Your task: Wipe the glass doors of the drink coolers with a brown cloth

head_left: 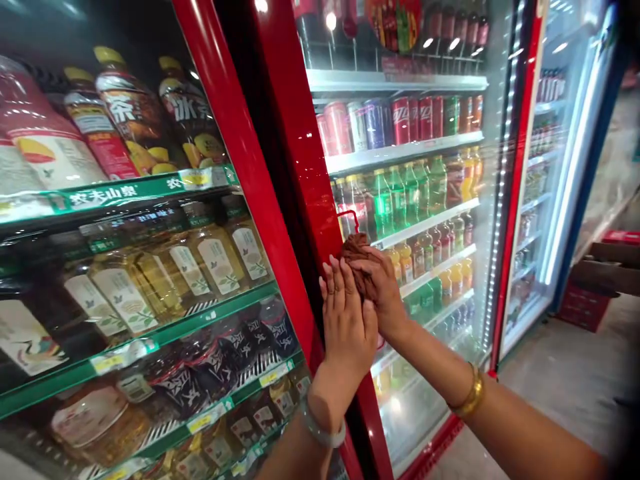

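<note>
Nearest the camera, extends left forearm (295,457) from the bottom edge. Leftmost, faces a bottle shelf (195,320), then a narrow dark gap (260,113) edging the red frame (290,107). Sets left hand (345,317) before that frame, fingers straight, close together, any hold hidden. Curls right hand (385,290) around brown cloth (356,250), bunched below a thin red bar (357,223). Far right, has floor (540,360) for moving, up to red boxes (583,307).
</note>
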Motion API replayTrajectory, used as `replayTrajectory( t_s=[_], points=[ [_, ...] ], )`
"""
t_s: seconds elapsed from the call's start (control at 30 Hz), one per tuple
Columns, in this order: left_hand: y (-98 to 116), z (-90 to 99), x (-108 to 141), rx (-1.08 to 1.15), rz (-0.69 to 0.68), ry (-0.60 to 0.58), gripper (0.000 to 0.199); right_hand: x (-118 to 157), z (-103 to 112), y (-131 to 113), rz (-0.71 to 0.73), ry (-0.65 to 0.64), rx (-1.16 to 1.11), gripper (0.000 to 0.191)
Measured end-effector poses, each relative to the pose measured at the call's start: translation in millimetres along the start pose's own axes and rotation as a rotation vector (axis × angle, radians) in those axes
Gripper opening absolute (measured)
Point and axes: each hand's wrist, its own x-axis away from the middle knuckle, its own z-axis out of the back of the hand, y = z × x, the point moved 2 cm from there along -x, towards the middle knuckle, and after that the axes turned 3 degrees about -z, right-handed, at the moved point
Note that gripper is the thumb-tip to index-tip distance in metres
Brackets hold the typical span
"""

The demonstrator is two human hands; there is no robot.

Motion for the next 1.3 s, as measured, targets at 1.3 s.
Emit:
replayTrajectory(
  t_s=[1.3],
  points=[
    [48,-126.6,-119,-0.435,0.042,0.185,0.070,-93,33,172,0.549,-0.108,-0.086,0.059]
  ],
)
